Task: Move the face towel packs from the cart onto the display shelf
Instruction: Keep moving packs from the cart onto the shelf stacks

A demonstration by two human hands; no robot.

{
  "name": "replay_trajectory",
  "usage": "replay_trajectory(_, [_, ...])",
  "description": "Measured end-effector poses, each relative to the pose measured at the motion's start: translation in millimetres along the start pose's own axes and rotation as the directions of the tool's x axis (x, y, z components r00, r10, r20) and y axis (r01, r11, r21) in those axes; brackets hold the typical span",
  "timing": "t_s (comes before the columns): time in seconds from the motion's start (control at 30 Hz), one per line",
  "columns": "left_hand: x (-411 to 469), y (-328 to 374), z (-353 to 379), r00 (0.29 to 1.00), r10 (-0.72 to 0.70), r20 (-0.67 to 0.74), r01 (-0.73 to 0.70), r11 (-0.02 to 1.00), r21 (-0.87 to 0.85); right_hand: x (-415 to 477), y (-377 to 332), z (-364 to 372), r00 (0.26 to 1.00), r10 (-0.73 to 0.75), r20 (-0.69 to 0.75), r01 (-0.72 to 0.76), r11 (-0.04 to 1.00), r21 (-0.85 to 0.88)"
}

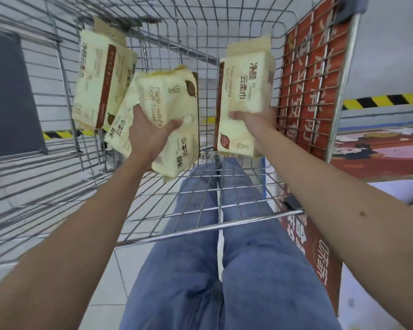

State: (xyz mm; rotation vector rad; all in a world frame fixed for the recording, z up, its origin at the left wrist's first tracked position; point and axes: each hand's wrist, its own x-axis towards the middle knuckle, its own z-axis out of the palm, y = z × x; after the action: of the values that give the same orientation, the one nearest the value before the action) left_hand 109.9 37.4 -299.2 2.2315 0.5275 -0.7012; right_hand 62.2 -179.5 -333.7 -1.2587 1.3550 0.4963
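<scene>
Two packs (pixel 169 96) held, left hand (pixel 150 135), right hand (pixel 252 118)

Inside the cart (pixel 200 32), a first pack (pixel 100 84) is leaning against the left wall, and a second pack (pixel 121 129) is lying just beside it, partly behind the third pack (pixel 169 98), which the left hand (pixel 148 136) is holding at centre. The right hand (pixel 253 120) is holding a fourth pack (pixel 243 79) near the right wall.

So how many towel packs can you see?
4 packs: one in the left hand, one in the right hand, one leaning on the cart wall, one behind the left hand. More may be hidden.
</scene>
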Motion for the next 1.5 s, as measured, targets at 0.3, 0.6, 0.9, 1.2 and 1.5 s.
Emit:
replay_trajectory(0.3, [-42.4,53.0,-52.5,0.996,-0.077,-0.034,0.044,0.813,-0.581,-84.0,-33.5,-41.5,0.976,-0.215,0.027,0.199,0.937,0.288])
replay_trajectory(0.6, [-68.9,93.6,-115.1,0.976,0.095,0.196,0.049,0.781,-0.622,-187.3,-47.1,-71.6,0.923,-0.352,-0.154,0.384,0.842,0.379])
replay_trajectory(0.9, [-115.2,152.2,-130.5,0.729,0.364,0.580,-0.036,0.866,-0.498,-298.9,15.9,-97.4,0.790,-0.414,-0.452,0.593,0.704,0.391])
replay_trajectory(1.2, [-186.3,193.0,-85.9,0.403,0.450,0.797,-0.276,0.890,-0.363,-404.0,90.8,-196.1,0.586,-0.452,-0.673,0.565,0.823,-0.060])
replay_trajectory(1.5, [-268.3,203.7,-27.9,0.240,0.400,0.885,-0.400,0.871,-0.285,-445.3,135.3,-326.9,0.376,-0.571,-0.730,0.325,0.819,-0.473])
